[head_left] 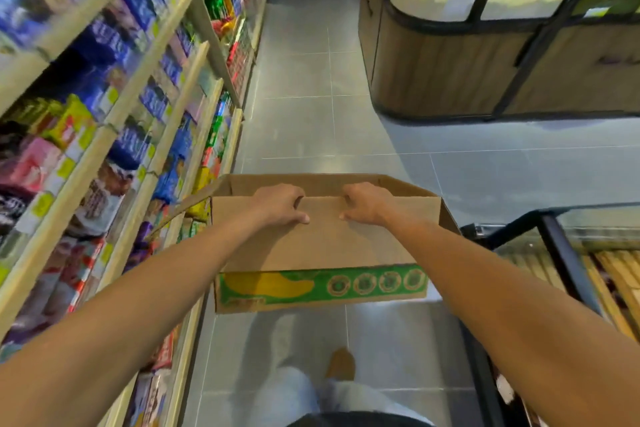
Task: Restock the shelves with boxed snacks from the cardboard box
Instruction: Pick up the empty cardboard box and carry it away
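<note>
1. cardboard, plain brown with a green and yellow printed band: one box (322, 246), held up in the aisle in front of me, above the floor (311, 80) and just right of the shelves (114, 121).
2. my left hand (280, 206) and right hand (367, 203) both sit on the top edge of the near wall, close together near its middle, fingers hooked over inside and thumbs pressed on the outer face; each grip is closed on that edge.
3. handling, as i judge it: the walls look stiff enough to carry by the rim, but thin board can buckle or tear if the load is heavy. a hold under the bottom corners would be safer. i cannot see inside, so i cannot tell the weight or how many snacks remain.
4. one side flap hangs out toward the shelves and could catch on them.
5. count: one box, two hands, several shelf tiers, already crowded with packets, too blurred to number.
</note>
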`<state>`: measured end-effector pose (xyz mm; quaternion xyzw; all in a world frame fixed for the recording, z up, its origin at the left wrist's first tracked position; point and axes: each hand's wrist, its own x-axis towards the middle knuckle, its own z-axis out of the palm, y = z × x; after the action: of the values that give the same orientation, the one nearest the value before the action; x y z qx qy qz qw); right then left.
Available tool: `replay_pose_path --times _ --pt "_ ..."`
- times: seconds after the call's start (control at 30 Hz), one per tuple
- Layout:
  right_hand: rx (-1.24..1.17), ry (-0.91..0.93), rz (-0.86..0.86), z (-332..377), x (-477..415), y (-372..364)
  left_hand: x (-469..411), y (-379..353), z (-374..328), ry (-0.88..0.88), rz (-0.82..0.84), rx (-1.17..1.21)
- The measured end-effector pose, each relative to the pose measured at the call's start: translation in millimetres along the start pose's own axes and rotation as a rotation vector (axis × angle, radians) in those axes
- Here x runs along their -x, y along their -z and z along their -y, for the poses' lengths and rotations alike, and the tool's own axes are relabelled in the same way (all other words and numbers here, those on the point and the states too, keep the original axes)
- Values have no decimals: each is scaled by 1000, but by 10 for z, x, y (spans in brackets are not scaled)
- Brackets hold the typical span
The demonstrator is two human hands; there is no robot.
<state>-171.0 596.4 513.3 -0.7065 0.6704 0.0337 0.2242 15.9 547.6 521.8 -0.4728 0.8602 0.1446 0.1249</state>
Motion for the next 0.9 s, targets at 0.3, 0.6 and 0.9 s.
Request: replay_pose_path --times 0.3,0.6,0.9 --pt "-49 -52 -11 -1064 -1128 573 -1677 496 -212 -46 7 95" --pt "-118 -348 19 -2528 -2078 930 -3752 795 -891 -262 148 -38" --pt "-542 -934 -360 -3970 -2093 1177 -5360 840 -2317 -525 224 -83"
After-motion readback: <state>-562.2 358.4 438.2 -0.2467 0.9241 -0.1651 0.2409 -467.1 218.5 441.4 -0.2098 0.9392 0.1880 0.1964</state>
